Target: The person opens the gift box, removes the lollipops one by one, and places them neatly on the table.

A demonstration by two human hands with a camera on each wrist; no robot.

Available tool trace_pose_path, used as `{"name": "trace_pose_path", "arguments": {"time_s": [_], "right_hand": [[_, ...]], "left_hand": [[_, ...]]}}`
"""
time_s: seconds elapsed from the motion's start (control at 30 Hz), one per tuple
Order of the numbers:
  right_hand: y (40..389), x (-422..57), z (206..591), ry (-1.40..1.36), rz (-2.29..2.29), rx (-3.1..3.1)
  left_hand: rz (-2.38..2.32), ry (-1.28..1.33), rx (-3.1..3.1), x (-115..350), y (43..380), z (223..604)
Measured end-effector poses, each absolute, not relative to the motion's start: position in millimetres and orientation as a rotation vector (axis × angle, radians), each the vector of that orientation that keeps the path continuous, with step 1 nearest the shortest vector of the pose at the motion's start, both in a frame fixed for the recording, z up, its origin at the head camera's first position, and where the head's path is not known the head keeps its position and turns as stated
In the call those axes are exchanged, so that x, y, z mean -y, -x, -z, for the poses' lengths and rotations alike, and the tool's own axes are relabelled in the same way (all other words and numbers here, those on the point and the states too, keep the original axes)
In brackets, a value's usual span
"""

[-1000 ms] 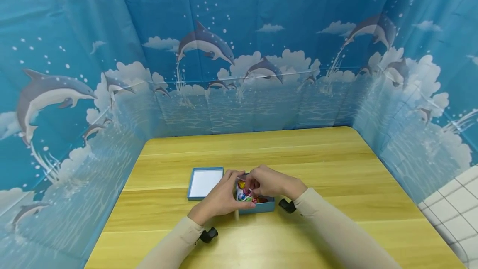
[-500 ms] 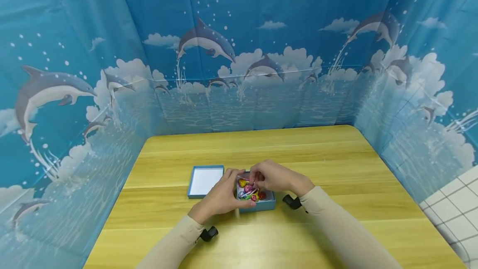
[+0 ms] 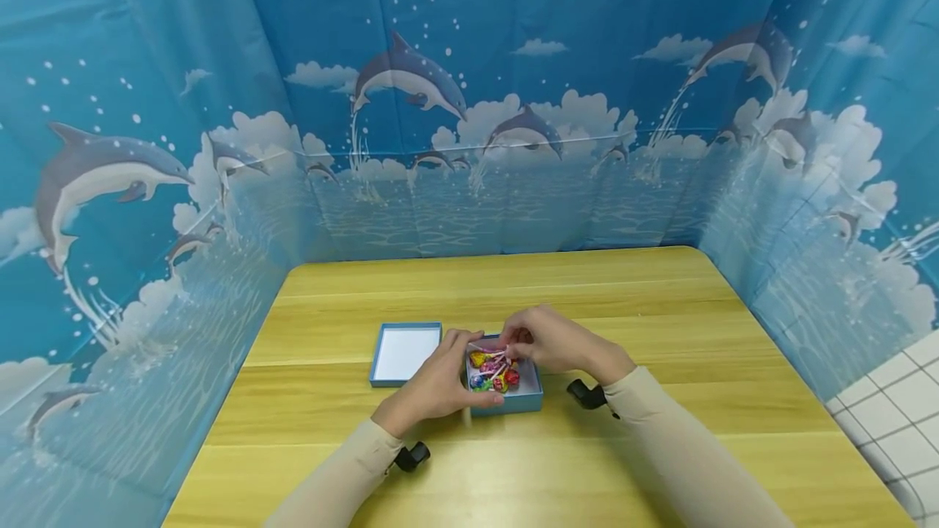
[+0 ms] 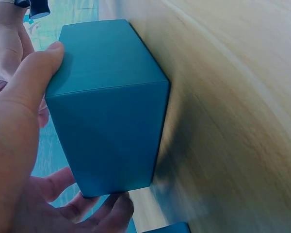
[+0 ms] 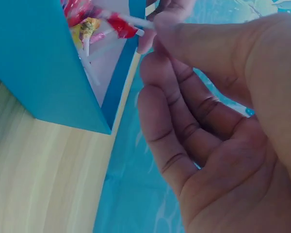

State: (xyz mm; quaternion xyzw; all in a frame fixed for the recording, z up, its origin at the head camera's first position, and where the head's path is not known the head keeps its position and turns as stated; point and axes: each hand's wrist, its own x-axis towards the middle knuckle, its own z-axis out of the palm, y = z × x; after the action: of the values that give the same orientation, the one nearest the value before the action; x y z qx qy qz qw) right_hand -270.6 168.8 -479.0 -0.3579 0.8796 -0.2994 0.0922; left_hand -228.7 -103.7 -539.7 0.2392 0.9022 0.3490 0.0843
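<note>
Lid's [image 3: 406, 355] off at left, not refitted, so prob. midway! Your L hand [image 3: 433, 388] grips the box [image 3: 513, 403], R hand [image 3: 555, 341] pinches a lollipop stick [image 5: 132, 20], other pops [image 3: 478, 359] inside.

Between two bare hands [image 3: 434, 385] I count one blue rectangular box [image 3: 513, 403] and several multicoloured lollipops [image 3: 511, 378]; leftward, one blue, white-lined lid [image 3: 406, 354].

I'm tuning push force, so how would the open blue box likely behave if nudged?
The blue box probably keeps its shape: it looks straight-sided with crisp edges. It would likely slide rather than tip, since it sits flat on the table. The lollipops inside lie loosely jumbled, so they may shift or roll.
</note>
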Motion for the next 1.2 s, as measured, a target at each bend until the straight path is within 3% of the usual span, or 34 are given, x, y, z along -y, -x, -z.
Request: {"name": "trace_pose_path", "arguments": {"time_s": [1.2], "right_hand": [[278.4, -218.3, 479.2, 0.889, 1.171, -2.700]], "left_hand": [[-1.089, -0.700, -2.667, 104.2, 229.1, 540.4]]}}
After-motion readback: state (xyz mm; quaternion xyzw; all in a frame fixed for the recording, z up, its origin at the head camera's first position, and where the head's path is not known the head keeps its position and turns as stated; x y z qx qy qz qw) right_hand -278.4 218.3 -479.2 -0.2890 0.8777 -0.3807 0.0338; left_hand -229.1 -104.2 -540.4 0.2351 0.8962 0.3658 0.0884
